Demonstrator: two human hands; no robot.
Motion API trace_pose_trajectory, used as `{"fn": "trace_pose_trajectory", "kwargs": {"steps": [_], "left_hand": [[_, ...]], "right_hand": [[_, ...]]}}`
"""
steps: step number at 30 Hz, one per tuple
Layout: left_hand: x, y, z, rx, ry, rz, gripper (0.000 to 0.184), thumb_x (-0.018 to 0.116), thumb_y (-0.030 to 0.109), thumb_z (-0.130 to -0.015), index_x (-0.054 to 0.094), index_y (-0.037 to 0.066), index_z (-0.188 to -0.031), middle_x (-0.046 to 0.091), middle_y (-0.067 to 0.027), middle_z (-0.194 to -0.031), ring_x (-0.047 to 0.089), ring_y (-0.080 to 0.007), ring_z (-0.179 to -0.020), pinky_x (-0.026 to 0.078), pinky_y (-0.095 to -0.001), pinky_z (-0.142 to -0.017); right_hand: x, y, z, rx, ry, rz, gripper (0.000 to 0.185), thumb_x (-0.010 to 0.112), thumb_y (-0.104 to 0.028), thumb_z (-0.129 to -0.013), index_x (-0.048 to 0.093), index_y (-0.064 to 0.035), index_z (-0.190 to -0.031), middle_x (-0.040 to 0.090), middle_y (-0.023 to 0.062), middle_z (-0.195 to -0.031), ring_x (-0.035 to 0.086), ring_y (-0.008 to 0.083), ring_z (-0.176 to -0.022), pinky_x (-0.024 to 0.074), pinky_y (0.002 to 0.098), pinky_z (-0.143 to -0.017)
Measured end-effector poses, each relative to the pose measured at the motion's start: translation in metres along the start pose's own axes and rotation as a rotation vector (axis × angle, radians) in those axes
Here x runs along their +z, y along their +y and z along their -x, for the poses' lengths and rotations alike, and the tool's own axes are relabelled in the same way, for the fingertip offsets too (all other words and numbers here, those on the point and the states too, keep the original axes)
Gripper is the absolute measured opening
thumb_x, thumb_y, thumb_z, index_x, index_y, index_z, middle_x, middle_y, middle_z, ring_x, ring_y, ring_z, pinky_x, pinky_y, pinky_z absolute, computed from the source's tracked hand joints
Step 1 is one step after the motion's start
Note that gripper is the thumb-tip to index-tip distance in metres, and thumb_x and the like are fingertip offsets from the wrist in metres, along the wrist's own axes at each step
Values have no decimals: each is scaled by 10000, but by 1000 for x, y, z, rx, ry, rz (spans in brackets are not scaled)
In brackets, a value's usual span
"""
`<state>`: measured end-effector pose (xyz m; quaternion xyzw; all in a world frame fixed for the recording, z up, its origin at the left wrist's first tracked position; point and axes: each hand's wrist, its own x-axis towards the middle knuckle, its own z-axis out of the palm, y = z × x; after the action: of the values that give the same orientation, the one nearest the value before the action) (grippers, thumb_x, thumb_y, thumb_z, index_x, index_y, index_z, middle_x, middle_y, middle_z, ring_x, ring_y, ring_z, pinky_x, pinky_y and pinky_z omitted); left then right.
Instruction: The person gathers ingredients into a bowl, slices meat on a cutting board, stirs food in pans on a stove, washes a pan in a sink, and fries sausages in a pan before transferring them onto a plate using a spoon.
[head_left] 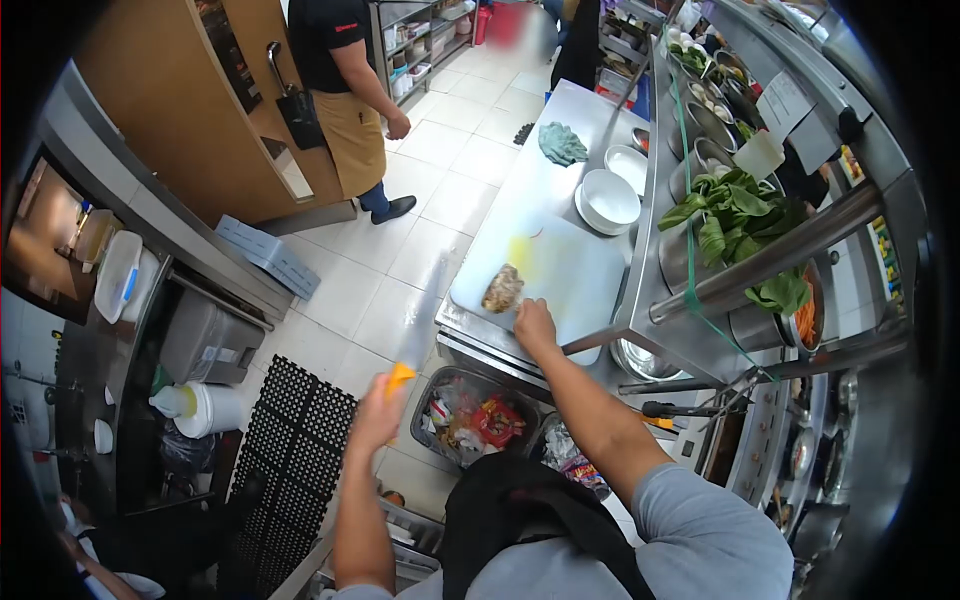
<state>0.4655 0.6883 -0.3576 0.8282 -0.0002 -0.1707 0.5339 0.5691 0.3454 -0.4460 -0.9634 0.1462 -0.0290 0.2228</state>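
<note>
My left hand [376, 412] is closed around the orange handle of a knife [402, 374], held out over the floor to the left of the counter. Its long blade points up and away, smeared by motion. My right hand [536, 326] rests at the near edge of the white cutting board [580, 275], fingers curled; whatever is in them, if anything, is hidden. Just to its left on the board lies a brownish lump of food [503, 289], seemingly in clear plastic. A yellow smear marks the board beyond it.
White bowls [608, 200] and a green cloth [562, 144] sit farther along the counter. Below its near edge stands a bin of rubbish [472, 418]. A steel shelf with leafy greens [740, 215] runs along the right. A person [345, 100] stands by the door.
</note>
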Motion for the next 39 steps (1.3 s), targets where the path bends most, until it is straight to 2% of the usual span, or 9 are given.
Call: {"fn": "trace_pose_trajectory", "kwargs": {"steps": [3, 6, 17, 23, 27, 30, 33, 36, 39], "left_hand": [[68, 14, -19, 247, 133, -358, 278, 542, 242, -960, 453, 48, -1137, 632, -245, -759, 632, -423, -634, 496, -530, -564], [97, 34, -29, 255, 25, -487, 251, 550, 247, -955, 451, 60, -1089, 644, -266, -795, 615, -492, -715, 482, -583, -602], [124, 21, -47, 192, -117, -727, 254, 539, 260, -957, 418, 60, -1055, 647, -236, -732, 641, -462, -679, 504, -567, -596], [164, 10, -82, 199, -113, -619, 300, 511, 286, -964, 387, 37, -1077, 648, -283, -756, 642, -494, -736, 503, -595, -654], [121, -5, -34, 125, -199, -596, 284, 508, 276, -959, 406, 46, -1092, 648, -284, -752, 630, -515, -723, 501, -601, -644], [53, 18, 9, 65, -276, -775, 258, 521, 253, -952, 451, 60, -1109, 652, -253, -734, 645, -468, -689, 515, -564, -616], [-1, 39, 19, 217, -187, -989, 338, 557, 292, -938, 525, 129, -1233, 678, -163, -764, 665, -376, -654, 527, -496, -561], [-21, 68, 2, 396, -224, -1176, 316, 589, 315, -915, 544, 147, -1179, 654, -122, -728, 653, -331, -617, 510, -450, -522], [-13, 89, -27, 484, -266, -1250, 224, 609, 274, -892, 577, 147, -1074, 644, -100, -705, 659, -302, -628, 507, -425, -530]], "right_hand": [[-7, 4, 11, -29, 122, -131, 177, 538, -189, -925, 589, -21, -941, 612, 220, -949, 600, 402, -906, 472, 509, -791], [-8, 7, 5, -45, 158, -191, 95, 591, -112, -881, 585, -26, -923, 619, 208, -916, 602, 403, -888, 479, 492, -777], [-15, 5, 8, 32, 37, -34, 93, 624, -110, -837, 659, -40, -887, 635, 190, -903, 626, 386, -885, 507, 488, -778], [-18, 5, 11, 9, -4, 47, 148, 532, -104, -866, 655, -31, -905, 622, 189, -941, 647, 378, -903, 530, 489, -781], [-12, 10, 4, 92, 102, -13, 135, 551, -109, -854, 604, -5, -921, 612, 207, -941, 640, 391, -907, 525, 504, -784], [-14, 5, 15, 73, 269, -165, 147, 566, -112, -840, 564, 10, -922, 618, 239, -905, 628, 424, -889, 511, 525, -791], [-59, -14, 77, -29, -71, -186, 183, 571, -145, -853, 573, 16, -939, 625, 271, -828, 617, 461, -820, 493, 540, -772], [-38, 17, 141, -65, -356, -105, 272, 593, -222, -863, 607, 22, -982, 641, 269, -824, 633, 453, -825, 506, 524, -774], [-19, 41, 186, -47, -288, 132, 276, 592, -243, -858, 642, 1, -977, 664, 241, -857, 645, 429, -883, 521, 496, -815]]}}
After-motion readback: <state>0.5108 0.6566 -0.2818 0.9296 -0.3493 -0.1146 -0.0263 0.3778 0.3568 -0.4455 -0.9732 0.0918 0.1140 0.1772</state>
